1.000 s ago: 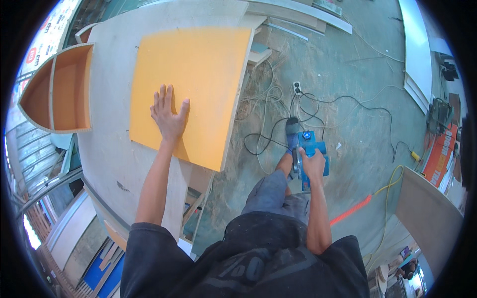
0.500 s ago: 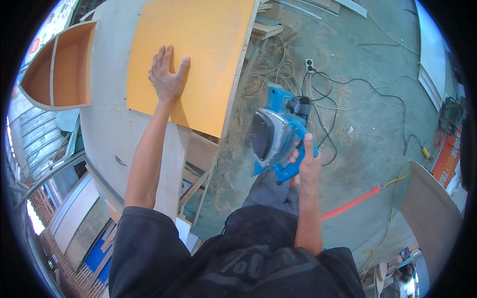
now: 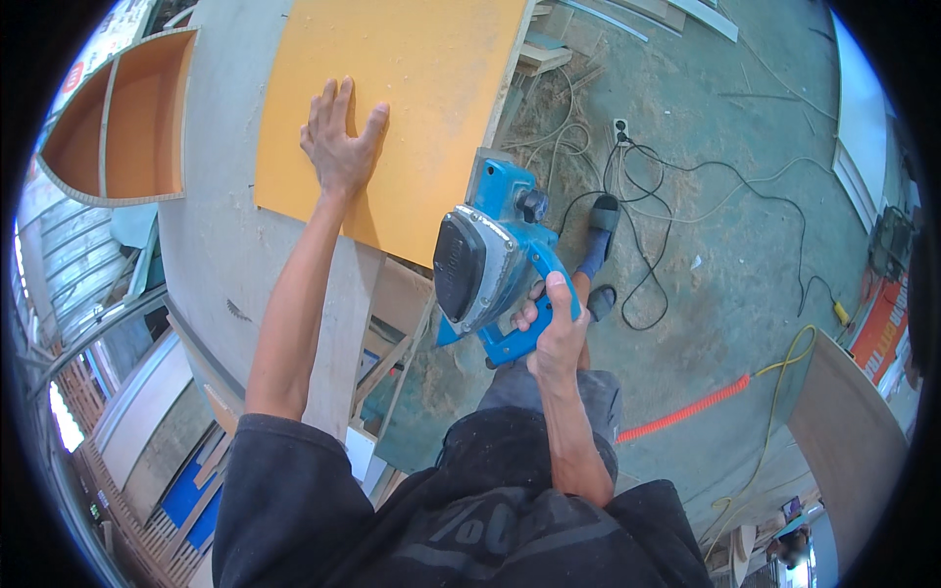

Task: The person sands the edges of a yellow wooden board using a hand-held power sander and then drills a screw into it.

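Note:
My right hand (image 3: 557, 328) grips the rear handle of a blue electric planer (image 3: 510, 245) with a black cover on its side. The planer's front end is at the right edge of a yellow-orange board (image 3: 431, 108); I cannot tell whether it touches. My left hand (image 3: 343, 142) lies on top of that board with its fingers spread, holding nothing. Beneath the board is a larger pale panel (image 3: 221, 245) on a wooden frame.
An orange-lined curved box (image 3: 147, 118) with one divider is at the far left. Cables (image 3: 755, 186) and an extension socket (image 3: 620, 129) lie on the dusty green floor, along with an orange coiled hose (image 3: 686, 407). A curved brown sheet (image 3: 848, 431) stands at right.
The planer in my right hand has moved left, up to the board's edge. My left hand stays on the board. My foot and sandals now show below the planer's right side.

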Demonstrator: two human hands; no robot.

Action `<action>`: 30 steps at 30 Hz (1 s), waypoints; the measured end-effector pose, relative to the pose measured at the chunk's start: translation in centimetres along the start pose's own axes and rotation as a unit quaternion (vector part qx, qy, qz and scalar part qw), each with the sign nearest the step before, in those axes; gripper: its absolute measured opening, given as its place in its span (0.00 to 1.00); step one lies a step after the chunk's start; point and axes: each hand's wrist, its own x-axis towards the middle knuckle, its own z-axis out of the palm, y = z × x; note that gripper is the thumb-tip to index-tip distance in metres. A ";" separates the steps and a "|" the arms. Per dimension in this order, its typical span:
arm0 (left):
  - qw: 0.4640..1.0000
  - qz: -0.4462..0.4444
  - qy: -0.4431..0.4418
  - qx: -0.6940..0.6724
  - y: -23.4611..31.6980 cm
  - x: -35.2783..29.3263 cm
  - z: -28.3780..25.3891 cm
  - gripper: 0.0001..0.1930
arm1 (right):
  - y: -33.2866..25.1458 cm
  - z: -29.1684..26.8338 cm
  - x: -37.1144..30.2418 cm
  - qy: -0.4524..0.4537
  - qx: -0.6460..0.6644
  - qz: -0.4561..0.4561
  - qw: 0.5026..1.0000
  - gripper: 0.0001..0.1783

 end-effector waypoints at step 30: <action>0.999 0.015 -0.013 0.035 0.9 -4.5 -5.9 0.39 | -4.3 2.8 0.8 -0.016 0.017 -0.071 0.997 0.21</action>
